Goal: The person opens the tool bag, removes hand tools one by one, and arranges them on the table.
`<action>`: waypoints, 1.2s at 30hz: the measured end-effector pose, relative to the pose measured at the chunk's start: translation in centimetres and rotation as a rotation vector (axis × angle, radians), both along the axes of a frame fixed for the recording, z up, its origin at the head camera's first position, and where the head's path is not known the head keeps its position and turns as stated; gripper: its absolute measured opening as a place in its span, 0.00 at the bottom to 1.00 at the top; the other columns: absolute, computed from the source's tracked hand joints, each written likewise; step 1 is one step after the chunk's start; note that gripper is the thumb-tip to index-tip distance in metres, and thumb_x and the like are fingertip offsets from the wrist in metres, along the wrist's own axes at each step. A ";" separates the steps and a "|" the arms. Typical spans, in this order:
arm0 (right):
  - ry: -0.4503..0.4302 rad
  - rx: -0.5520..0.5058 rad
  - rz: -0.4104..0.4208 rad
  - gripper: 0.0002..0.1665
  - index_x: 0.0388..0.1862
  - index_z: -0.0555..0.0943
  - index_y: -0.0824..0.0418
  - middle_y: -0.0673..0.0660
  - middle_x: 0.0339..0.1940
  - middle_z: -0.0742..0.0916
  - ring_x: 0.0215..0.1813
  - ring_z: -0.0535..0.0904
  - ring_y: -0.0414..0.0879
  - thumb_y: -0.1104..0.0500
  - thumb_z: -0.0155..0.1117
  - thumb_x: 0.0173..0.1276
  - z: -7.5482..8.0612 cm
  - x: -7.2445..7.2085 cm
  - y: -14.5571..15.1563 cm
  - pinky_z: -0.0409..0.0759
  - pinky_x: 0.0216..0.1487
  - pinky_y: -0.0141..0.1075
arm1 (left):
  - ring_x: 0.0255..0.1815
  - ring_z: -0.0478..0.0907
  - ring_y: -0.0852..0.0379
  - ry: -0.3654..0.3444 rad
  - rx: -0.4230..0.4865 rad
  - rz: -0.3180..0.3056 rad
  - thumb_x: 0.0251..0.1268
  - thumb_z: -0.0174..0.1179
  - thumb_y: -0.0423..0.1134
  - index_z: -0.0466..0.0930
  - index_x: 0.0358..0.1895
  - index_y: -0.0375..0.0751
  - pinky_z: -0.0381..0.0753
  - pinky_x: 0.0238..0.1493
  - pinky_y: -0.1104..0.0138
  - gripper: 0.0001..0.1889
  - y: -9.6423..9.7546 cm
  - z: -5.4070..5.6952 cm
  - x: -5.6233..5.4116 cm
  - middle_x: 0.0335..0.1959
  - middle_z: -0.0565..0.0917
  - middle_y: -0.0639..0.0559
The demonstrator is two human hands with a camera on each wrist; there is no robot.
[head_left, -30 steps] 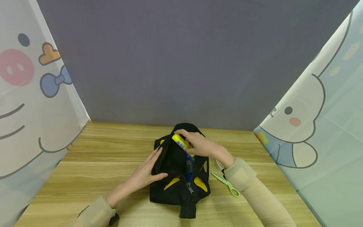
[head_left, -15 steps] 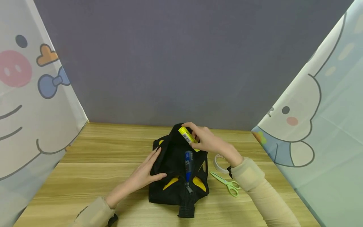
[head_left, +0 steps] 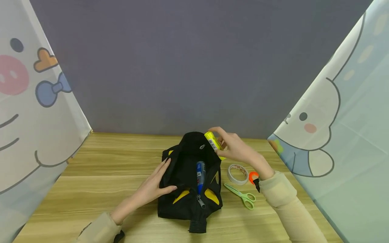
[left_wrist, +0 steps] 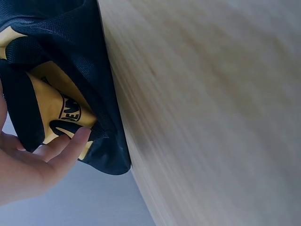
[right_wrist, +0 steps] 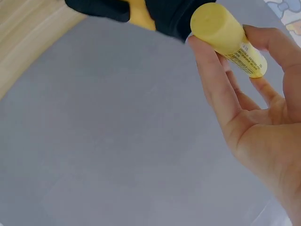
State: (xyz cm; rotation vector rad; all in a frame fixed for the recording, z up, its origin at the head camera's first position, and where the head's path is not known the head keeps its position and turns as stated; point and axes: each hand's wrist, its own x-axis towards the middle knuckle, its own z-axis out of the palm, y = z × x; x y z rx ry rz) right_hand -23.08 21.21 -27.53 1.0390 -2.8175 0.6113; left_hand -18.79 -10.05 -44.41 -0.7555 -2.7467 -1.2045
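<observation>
A black bag (head_left: 174, 209) with yellow patches lies unzipped on the wooden table. My left hand (head_left: 153, 184) holds its left side, fingers along the edge of the opening; the left wrist view shows fingertips against a yellow panel (left_wrist: 70, 96). Inside the bag lies a blue-and-grey tube (head_left: 201, 173), near the zipper pull (head_left: 201, 202). Beside the opening's upper right edge, my right hand (head_left: 238, 148) pinches a yellow glue stick (head_left: 212, 141) between thumb and fingers. Its round end and printed label show in the right wrist view.
Right of the bag lie a white tape roll (head_left: 230, 175) and green scissors (head_left: 241, 194). An orange round thing (head_left: 253, 176) is partly hidden by the right wrist. A grey wall (head_left: 182, 67) stands behind the table, with printed cartoon curtains at both sides.
My right hand has moved right with the glue stick, from over the bag's opening to its right edge. The tape roll and orange thing have come into sight. My left hand stays on the bag.
</observation>
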 end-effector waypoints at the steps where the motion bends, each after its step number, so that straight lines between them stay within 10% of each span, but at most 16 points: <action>1: 0.007 0.000 -0.011 0.41 0.72 0.62 0.53 0.55 0.32 0.81 0.36 0.83 0.44 0.66 0.68 0.62 0.0 0.1 0.4 0.85 0.43 0.40 | 0.73 0.63 0.28 0.001 0.000 0.000 0.62 0.65 0.59 0.44 0.81 0.48 0.75 0.60 0.39 0.51 0.0 0.0 0.0 0.80 0.51 0.32; 13: -0.043 -0.033 -0.190 0.43 0.72 0.60 0.55 0.61 0.38 0.86 0.37 0.86 0.48 0.67 0.69 0.62 -1.5 1.4 6.0 0.85 0.37 0.37 | 0.72 0.65 0.28 0.006 0.003 -0.001 0.62 0.66 0.57 0.44 0.81 0.49 0.76 0.59 0.40 0.51 0.5 -0.3 -0.3 0.80 0.52 0.33; 36: -0.105 -0.140 -0.450 0.41 0.67 0.60 0.61 0.63 0.34 0.85 0.32 0.86 0.51 0.69 0.70 0.59 -9.6 3.5 13.1 0.81 0.28 0.32 | 0.72 0.63 0.26 0.052 0.011 -0.002 0.63 0.67 0.55 0.46 0.81 0.44 0.75 0.58 0.37 0.50 -0.1 -0.1 -0.3 0.78 0.54 0.30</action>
